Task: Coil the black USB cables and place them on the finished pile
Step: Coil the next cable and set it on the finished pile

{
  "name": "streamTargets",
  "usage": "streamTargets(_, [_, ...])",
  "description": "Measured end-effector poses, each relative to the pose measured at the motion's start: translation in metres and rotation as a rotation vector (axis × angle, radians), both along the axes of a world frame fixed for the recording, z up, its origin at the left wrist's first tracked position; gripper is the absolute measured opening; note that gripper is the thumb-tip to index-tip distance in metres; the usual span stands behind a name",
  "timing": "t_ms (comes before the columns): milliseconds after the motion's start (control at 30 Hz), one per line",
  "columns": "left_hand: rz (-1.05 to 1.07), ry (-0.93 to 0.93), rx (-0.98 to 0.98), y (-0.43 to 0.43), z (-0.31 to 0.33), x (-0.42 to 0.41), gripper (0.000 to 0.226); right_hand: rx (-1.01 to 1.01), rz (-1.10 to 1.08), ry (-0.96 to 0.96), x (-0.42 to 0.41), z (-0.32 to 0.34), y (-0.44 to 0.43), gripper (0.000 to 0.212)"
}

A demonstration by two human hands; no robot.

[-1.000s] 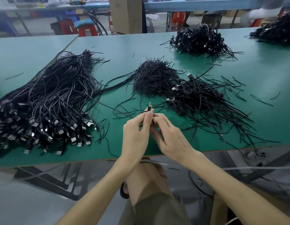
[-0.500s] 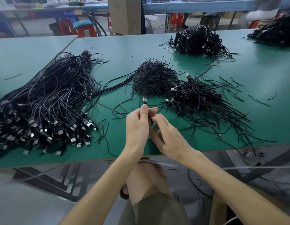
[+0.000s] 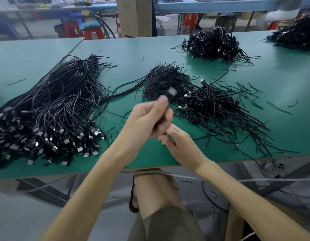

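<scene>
The left hand has risen, gripping a thin black metal-tipped cable

The green table carries a sprawling heap of uncoiled black USB cables at left, a mound of short black ties mid-table, a coiled-cable pile just beside it, and two more cable piles farther back.

The left hand and the USB plug above its thumb are smeared with blur. The cable it grips is mostly hidden in the fist. The right hand has its fingers ending behind the left, so their hold cannot be told. The picture's edge cuts off the pile at the bench's far right corner.
</scene>
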State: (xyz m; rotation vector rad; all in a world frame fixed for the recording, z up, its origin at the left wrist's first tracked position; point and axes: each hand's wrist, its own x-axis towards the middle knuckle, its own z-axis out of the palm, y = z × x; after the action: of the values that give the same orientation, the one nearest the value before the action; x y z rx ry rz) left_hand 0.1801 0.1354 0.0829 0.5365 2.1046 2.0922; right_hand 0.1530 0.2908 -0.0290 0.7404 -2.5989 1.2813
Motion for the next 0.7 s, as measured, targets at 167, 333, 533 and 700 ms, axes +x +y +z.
streamTargets(167, [-0.249,0.252,-0.874,-0.018,-0.006,0.014,0.043,-0.163,-0.015,-0.173,-0.006,-0.002,0.002,0.021])
streamTargets(333, [-0.076,0.352,-1.425,-0.038,-0.04,0.0,0.037,-0.16,-0.048,-0.091,-0.007,-0.005,0.005,0.015])
streamTargets(533, [0.239,0.567,-1.124,-0.05,-0.066,-0.014,0.02,-0.153,0.005,-0.033,-0.007,-0.007,0.004,0.005])
streamTargets(700, [0.391,0.338,-0.675,-0.041,-0.076,-0.024,0.034,-0.15,0.064,-0.048,-0.007,-0.003,0.005,0.009])
